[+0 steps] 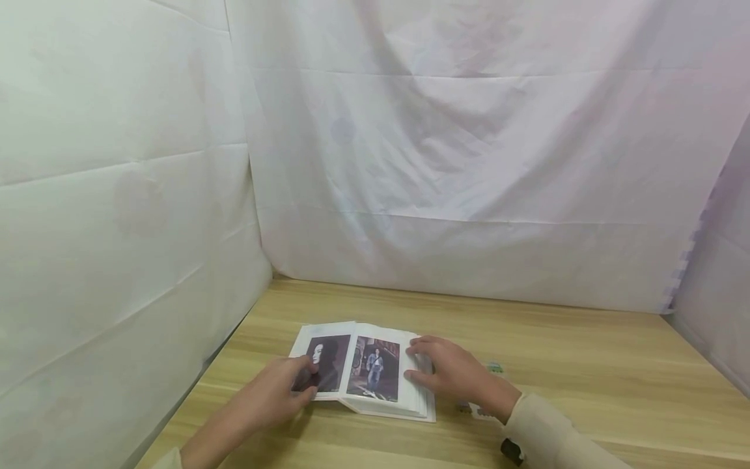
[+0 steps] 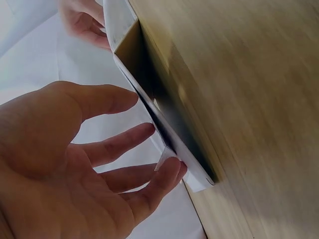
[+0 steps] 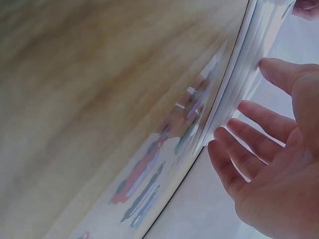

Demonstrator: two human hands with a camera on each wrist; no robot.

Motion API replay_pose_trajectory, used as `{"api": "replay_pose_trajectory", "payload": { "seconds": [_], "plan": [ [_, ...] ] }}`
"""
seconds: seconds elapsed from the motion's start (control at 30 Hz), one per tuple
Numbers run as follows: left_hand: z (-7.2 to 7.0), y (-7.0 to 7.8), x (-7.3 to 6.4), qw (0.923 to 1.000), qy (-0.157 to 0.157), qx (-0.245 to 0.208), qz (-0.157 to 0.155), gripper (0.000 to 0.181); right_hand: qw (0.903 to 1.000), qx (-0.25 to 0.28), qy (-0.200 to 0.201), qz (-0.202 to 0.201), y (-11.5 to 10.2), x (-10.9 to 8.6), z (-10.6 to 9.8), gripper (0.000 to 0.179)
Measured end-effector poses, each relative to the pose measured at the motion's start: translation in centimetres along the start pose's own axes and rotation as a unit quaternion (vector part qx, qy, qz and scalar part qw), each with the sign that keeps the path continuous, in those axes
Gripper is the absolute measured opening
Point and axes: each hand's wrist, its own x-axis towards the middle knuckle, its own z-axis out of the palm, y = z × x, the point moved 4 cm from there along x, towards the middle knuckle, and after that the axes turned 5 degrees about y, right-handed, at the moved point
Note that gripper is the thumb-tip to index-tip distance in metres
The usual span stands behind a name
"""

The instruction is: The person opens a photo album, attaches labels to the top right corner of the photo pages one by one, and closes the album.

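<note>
An open photo album (image 1: 381, 410) with white pages lies on the wooden table in the head view. Its left page bears a dark portrait photo (image 1: 334, 365), its right page a photo of a standing figure in denim (image 1: 375, 368). My left hand (image 1: 278, 391) rests at the left page, thumb and fingers spread and slightly bent over its outer edge. In the left wrist view that cover (image 2: 149, 99) is tilted up off the table. My right hand (image 1: 448, 368) touches the outer edge of the right page stack with relaxed fingers; the layered page edges (image 3: 239, 59) show in the right wrist view.
Right of the album lies a clear sticker sheet (image 3: 144, 169) with coloured vehicle pictures, partly hidden by my right arm in the head view. A small black object (image 1: 512, 451) is by the right sleeve. White cloth (image 1: 469, 163) hangs behind the wooden table (image 1: 586, 365) and at its sides.
</note>
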Motion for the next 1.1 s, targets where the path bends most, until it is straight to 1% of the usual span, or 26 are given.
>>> {"api": "replay_pose_trajectory", "payload": {
  "seconds": [0.17, 0.43, 0.5, 0.6, 0.7, 0.9, 0.97, 1.1],
  "plan": [
    [0.1, 0.1, 0.0, 1.0, 0.001, 0.009, -0.001, 0.024, 1.0, 0.003, 0.004, -0.003, -0.1, -0.1, 0.0, 0.047],
    [-0.1, 0.3, -0.1, 0.9995, 0.008, 0.028, 0.011, 0.02, 1.0, -0.002, 0.0, 0.0, -0.1, 0.0, 0.0, 0.048],
    [-0.2, 0.3, -0.1, 0.999, 0.017, 0.036, 0.021, 0.017, 1.0, -0.004, 0.0, 0.0, 0.0, 0.1, 0.0, 0.048],
    [-0.2, 0.6, 0.0, 0.9963, 0.044, 0.06, 0.043, 0.015, 1.0, -0.009, 0.002, -0.002, 0.0, 0.2, 0.1, 0.048],
    [-0.2, 0.9, 0.4, 0.9931, 0.071, 0.075, 0.056, 0.015, 0.9999, -0.009, 0.006, -0.004, 0.1, 0.2, 0.1, 0.048],
    [0.1, 2.5, 1.7, 0.99, 0.099, 0.072, 0.07, 0.014, 0.9998, -0.006, 0.017, -0.011, 0.0, 0.2, -0.3, 0.045],
    [0.2, 3.3, 2.1, 0.9883, 0.108, 0.073, 0.079, 0.015, 0.9997, -0.004, 0.021, -0.011, 0.0, 0.1, -0.4, 0.045],
    [0.4, 4.7, 3.0, 0.9855, 0.12, 0.058, 0.105, 0.017, 0.9993, 0.005, 0.035, -0.013, 0.2, -0.3, -0.7, 0.046]
  ]
}}
